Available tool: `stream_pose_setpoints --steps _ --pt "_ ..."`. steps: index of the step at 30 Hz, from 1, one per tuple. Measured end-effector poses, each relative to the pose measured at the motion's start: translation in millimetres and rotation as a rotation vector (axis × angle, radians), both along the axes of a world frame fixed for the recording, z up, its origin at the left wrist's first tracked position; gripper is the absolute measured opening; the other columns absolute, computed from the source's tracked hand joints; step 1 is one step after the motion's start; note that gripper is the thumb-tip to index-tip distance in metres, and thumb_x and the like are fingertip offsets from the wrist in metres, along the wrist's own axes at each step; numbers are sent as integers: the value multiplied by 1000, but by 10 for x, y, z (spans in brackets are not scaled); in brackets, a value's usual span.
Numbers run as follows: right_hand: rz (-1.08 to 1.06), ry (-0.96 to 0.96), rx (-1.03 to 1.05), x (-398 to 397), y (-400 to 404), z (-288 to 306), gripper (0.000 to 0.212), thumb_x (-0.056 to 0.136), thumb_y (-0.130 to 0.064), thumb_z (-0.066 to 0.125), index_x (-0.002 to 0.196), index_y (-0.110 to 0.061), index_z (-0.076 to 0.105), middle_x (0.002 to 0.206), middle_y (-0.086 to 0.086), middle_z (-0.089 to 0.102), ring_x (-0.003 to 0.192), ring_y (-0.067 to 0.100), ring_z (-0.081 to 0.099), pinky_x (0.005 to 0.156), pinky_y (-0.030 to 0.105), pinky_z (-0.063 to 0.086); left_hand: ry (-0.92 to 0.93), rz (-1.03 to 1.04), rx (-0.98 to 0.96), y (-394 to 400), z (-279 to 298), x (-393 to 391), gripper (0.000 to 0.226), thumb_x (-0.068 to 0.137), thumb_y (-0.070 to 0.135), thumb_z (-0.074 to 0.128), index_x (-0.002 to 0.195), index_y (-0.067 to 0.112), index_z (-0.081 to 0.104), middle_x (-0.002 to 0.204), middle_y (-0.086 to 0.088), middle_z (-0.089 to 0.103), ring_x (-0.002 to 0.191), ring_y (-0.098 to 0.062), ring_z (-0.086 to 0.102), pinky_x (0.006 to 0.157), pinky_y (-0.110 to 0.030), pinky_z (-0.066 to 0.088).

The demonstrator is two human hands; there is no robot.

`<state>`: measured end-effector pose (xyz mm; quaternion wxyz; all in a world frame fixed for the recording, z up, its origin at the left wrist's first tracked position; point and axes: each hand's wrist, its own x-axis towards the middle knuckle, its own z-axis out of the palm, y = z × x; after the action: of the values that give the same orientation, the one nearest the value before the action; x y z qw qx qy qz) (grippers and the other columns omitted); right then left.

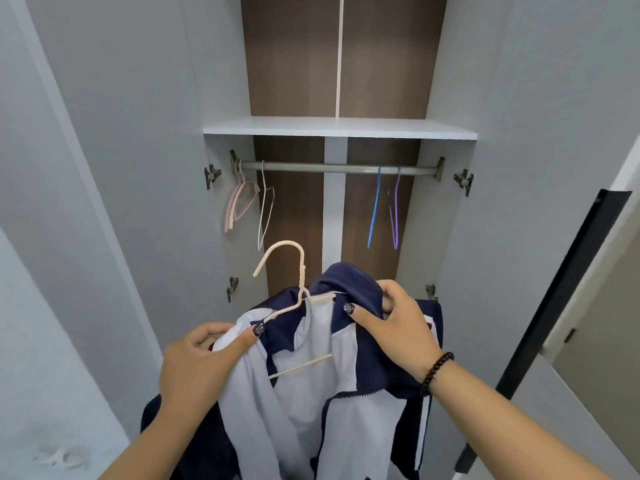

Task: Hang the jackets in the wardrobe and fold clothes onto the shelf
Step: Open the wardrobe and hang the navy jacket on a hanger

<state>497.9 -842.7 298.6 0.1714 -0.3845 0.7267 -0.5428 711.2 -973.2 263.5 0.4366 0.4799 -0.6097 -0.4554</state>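
Before the open wardrobe (485, 98), below its rail (339, 167), your left hand (201, 362) is gripping the jacket (311, 410) shoulder over the hanger (294, 271), your right hand (394, 323) pinching its collar.

Your left hand (204, 355) grips the left shoulder of a navy-and-white jacket (311, 393), thumb pressed near the arm of the cream hanger (294, 296) that sits inside it. Your right hand (394, 323), with a dark bead bracelet (437, 370) at the wrist, pinches the navy collar on the right. The hanger's hook stands above the collar, curling left, below the rail (336, 167). On the far rail, pink hangers (239, 199) and a white hanger (265, 206) hang at the left, a blue hanger (374, 209) and a purple hanger (394, 213) at the right. A white shelf (339, 128) sits just above the rail, and both wardrobe doors stand open.
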Motion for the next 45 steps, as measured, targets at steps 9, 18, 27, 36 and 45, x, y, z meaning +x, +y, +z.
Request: stream_pose_setpoints --steps 9,18,27,36,45 --pt "231 -736 -176 -12 175 310 21 94 -11 54 100 3 68 98 19 70 90 28 65 86 38 49 90 -81 -58 174 87 -136 19 65 33 88 74 24 73 71 11 73 71 -14 69 69 -35 55" --pt "-190 347 100 -131 60 58 22 84 -14 65 103 -22 58 92 -9 58 86 9 54 71 17 40 -42 12 -70 185 -9 66 22 60 49 88 67 46 68 68 21 70 72 -9 67 65 -32 53" --pt "391 458 122 -66 45 -116 15 94 -23 59 104 -22 70 98 -12 70 92 5 63 86 30 50 -117 69 -125 183 -6 285 27 56 56 85 67 36 70 67 23 68 71 -8 66 66 -32 52" --pt "356 375 42 216 -50 -186 15 95 -23 57 95 -20 72 86 -10 72 81 9 65 78 29 53 -264 -8 -386 175 141 234 27 65 61 73 73 38 61 71 21 65 70 -3 60 60 -24 48" --pt "268 367 -7 413 -228 -213 15 94 -25 58 89 -19 72 81 -8 70 77 10 64 73 28 52 -242 50 -753 60 -47 54 29 83 43 69 107 26 72 94 11 70 83 -6 57 80 -24 44"
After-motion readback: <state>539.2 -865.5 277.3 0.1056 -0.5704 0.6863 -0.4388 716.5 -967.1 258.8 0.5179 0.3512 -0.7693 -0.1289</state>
